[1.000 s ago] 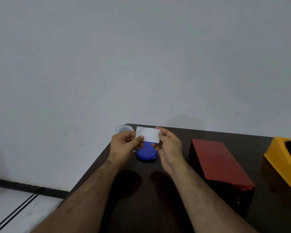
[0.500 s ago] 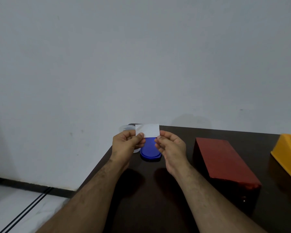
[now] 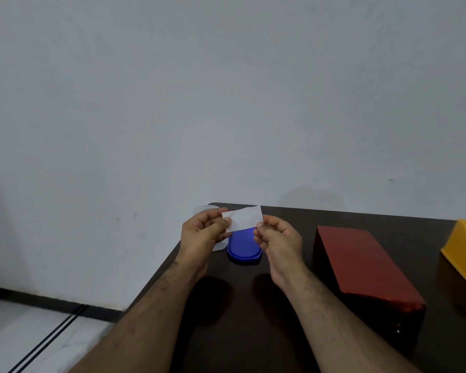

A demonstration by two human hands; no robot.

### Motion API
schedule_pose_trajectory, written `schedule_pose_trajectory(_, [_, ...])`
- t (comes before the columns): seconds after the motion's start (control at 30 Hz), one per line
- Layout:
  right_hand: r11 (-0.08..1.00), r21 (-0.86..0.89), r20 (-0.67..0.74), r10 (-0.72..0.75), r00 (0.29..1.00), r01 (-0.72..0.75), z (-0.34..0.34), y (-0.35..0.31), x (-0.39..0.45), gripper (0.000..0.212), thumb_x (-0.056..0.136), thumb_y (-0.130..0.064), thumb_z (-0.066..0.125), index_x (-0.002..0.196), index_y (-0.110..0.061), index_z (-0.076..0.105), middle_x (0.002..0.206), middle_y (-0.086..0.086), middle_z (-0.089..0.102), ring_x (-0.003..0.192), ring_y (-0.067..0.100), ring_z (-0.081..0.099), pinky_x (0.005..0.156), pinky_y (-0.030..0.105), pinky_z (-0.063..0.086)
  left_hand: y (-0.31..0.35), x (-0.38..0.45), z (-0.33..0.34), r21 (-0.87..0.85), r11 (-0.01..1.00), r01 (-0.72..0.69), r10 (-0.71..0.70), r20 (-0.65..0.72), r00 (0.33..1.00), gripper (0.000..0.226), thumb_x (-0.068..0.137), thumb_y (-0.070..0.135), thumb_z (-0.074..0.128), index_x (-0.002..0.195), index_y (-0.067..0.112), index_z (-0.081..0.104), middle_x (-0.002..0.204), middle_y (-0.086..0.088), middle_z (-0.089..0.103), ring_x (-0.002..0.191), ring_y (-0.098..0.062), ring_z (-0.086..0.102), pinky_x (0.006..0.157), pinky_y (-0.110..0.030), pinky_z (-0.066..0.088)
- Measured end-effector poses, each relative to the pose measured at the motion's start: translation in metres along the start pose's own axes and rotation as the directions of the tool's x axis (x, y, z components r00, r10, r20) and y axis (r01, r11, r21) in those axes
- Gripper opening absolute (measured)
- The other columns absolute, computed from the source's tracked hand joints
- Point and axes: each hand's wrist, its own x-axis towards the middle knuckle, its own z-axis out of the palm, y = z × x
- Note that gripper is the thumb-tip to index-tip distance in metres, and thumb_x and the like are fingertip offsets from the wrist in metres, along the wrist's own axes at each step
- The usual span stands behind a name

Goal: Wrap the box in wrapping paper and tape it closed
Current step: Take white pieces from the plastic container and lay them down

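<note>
Both hands, left hand (image 3: 202, 232) and right hand (image 3: 277, 236), pinch a white slip (image 3: 244, 218); the red-wrapped box (image 3: 361, 262), long axis running twelve-to-six, lies at three o'clock, nearer the right.

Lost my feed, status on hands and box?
Left hand and right hand pinch white strip. Red wrapped box untouched on table. Nothing blocking.

A blue lid (image 3: 244, 244) and perhaps a clear container (image 3: 203, 210) sit on the dark table (image 3: 253, 319).
</note>
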Motion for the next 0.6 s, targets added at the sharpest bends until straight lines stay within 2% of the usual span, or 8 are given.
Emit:
schedule_pose_trajectory(0.17, [1.0,0.003,-0.017,-0.009,1.0,0.009,0.001,0.0,0.001,0.025,0.094,-0.001,0.075,0.114,-0.016,0.076,0.101,0.005,0.08,0.095,0.021,0.078,0.086,0.036,0.065,0.004,-0.001,-0.002,-0.012,1.0,0.022,-0.022,0.03,0.999,0.019,0.092,-0.005,0.074,0.106,0.006,0.079,0.099,-0.013,0.081,0.092,-0.026,0.079,0.077,-0.036,0.064])
schedule_pose_trajectory(0.23, [0.994,-0.068,-0.048,-0.09,0.995,0.087,0.002,0.002,0.0,0.031,0.091,-0.002,0.079,0.118,-0.016,0.073,0.105,0.002,0.078,0.099,0.017,0.076,0.087,0.032,0.064,0.005,-0.001,-0.002,-0.019,0.999,0.047,-0.047,0.026,0.999,0.017,0.092,-0.005,0.073,0.105,0.004,0.079,0.098,-0.014,0.081,0.088,-0.026,0.079,0.074,-0.034,0.064])
schedule_pose_trajectory(0.27, [0.97,-0.169,-0.064,-0.188,0.98,0.175,0.001,0.004,0.0,0.034,0.089,-0.003,0.082,0.117,-0.018,0.071,0.107,-0.001,0.075,0.098,0.013,0.073,0.085,0.026,0.062,0.004,-0.001,-0.002,-0.028,0.998,0.061,-0.061,0.02,0.998,0.016,0.092,-0.006,0.073,0.105,0.002,0.078,0.098,-0.015,0.081,0.086,-0.026,0.079,0.073,-0.034,0.064])
schedule_pose_trajectory(0.3, [0.905,-0.313,-0.052,-0.318,0.947,0.286,0.0,0.005,-0.001,0.034,0.086,-0.005,0.085,0.112,-0.02,0.07,0.108,-0.005,0.072,0.096,0.009,0.07,0.08,0.02,0.059,0.004,0.0,-0.002,-0.035,0.997,0.073,-0.073,0.011,0.997,0.015,0.092,-0.006,0.073,0.105,0.001,0.078,0.097,-0.017,0.08,0.083,-0.025,0.078,0.073,-0.034,0.065])
schedule_pose_trajectory(0.37, [0.667,-0.568,0.092,-0.53,0.843,0.481,-0.001,0.007,-0.002,0.028,0.084,-0.007,0.086,0.103,-0.022,0.071,0.104,-0.012,0.067,0.091,0.005,0.065,0.074,0.015,0.055,0.003,0.001,-0.003,-0.041,0.995,0.088,-0.088,-0.006,0.996,0.014,0.092,-0.006,0.074,0.104,-0.001,0.078,0.095,-0.019,0.079,0.078,-0.024,0.076,0.073,-0.036,0.065])
schedule_pose_trajectory(0.43, [0.499,-0.633,0.247,-0.595,0.765,0.592,0.0,0.009,-0.004,0.021,0.085,-0.01,0.085,0.101,-0.021,0.077,0.102,-0.014,0.068,0.095,0.006,0.064,0.081,0.022,0.056,0.001,0.001,-0.002,-0.025,0.996,0.09,-0.09,0.0,0.996,0.014,0.093,-0.005,0.073,0.105,-0.001,0.078,0.091,-0.019,0.078,0.077,-0.023,0.075,0.077,-0.039,0.066])
schedule_pose_trajectory(0.53, [0.417,-0.656,0.349,-0.571,0.743,0.629,0.007,0.012,-0.008,0.019,0.088,-0.019,0.084,0.106,-0.023,0.081,0.104,-0.015,0.072,0.099,0.004,0.064,0.087,0.026,0.057,0.001,0.001,-0.002,-0.029,0.995,0.1,-0.099,0.035,0.995,0.014,0.095,-0.005,0.07,0.106,-0.001,0.079,0.084,-0.02,0.075,0.076,-0.024,0.072,0.083,-0.043,0.066])
schedule_pose_trajectory(0.6, [0.419,-0.646,0.355,-0.575,0.737,0.638,0.009,0.012,-0.01,0.017,0.089,-0.021,0.084,0.106,-0.022,0.083,0.101,-0.015,0.074,0.094,0.003,0.066,0.085,0.024,0.056,0.0,0.001,-0.002,-0.036,0.995,0.098,-0.095,0.07,0.993,0.015,0.095,-0.005,0.069,0.105,-0.001,0.08,0.079,-0.017,0.072,0.074,-0.023,0.069,0.086,-0.045,0.065])
